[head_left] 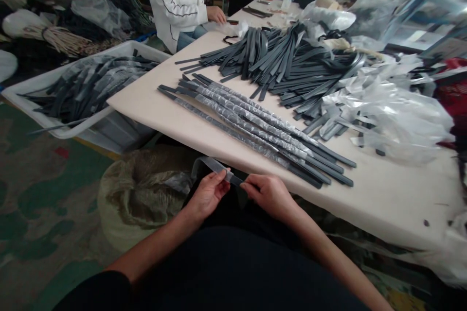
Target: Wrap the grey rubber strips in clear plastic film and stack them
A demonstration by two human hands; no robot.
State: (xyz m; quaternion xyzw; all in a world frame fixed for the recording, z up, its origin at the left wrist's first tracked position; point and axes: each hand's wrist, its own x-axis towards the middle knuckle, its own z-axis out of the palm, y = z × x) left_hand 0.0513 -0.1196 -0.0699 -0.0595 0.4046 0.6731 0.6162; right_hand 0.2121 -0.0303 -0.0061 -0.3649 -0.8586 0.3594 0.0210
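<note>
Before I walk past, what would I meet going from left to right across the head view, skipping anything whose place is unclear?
Pale plastic bin → left hand → right hand, both hands gripping one dark strip → crumpled translucent plastic.

Dim, uneven indoor light, pale glare at upper right, edges smeared and stretched, corners dark

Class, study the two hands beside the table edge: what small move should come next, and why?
Probably the left hand should ease the cloudy plastic toward the right hand, which grips the dark strip: the left fingers pinch the plastic, and the strip shows bare between the hands.
</note>
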